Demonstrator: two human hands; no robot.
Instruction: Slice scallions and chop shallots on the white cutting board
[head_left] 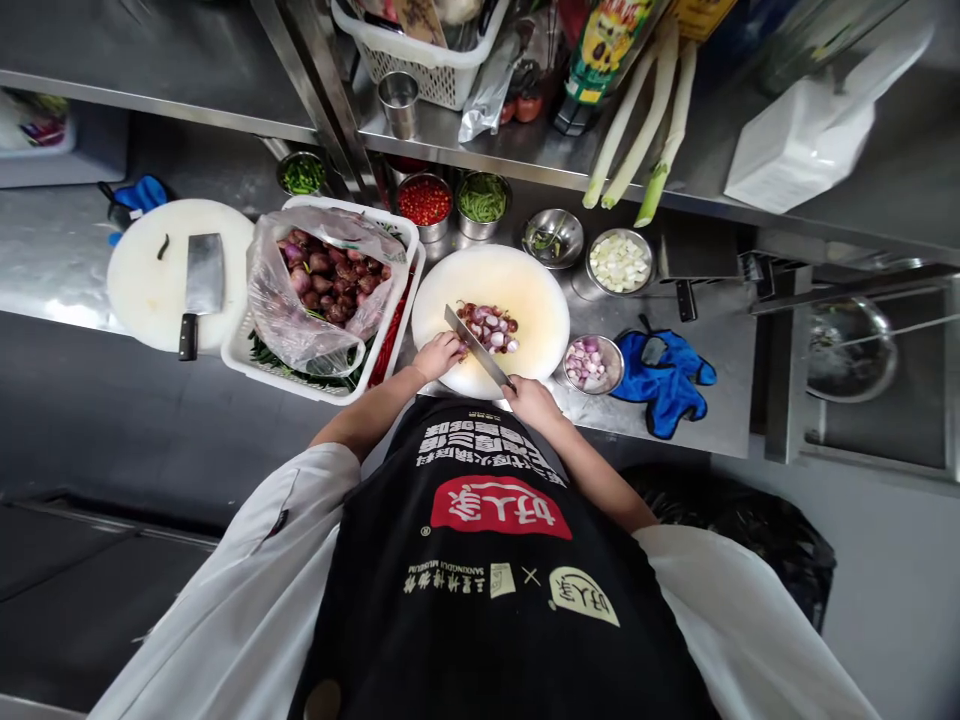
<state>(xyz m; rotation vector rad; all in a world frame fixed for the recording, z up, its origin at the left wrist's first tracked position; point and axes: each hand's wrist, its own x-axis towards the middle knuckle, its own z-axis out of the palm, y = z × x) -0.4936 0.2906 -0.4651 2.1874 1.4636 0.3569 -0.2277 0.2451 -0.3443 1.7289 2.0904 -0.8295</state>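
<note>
A round white cutting board (544,300) lies before me with a pile of shallots (491,328) on it, several with pale cut faces showing. My right hand (531,400) is wrapped round the handle of a cleaver (478,348), whose blade slants across the board just left of the pile. Close against the blade's left side, my left hand (441,355) has its fingers bent down over a shallot, mostly hidden by the fingertips. A steel bowl of peeled shallots (591,364) stands at the board's right.
Left of the board, a white basket (411,232) holds a plastic bag of unpeeled shallots (330,275). Farther left, a second cleaver (204,275) rests on another board (135,270). Steel bowls line the back under a shelf; blue cloths (664,380) lie right.
</note>
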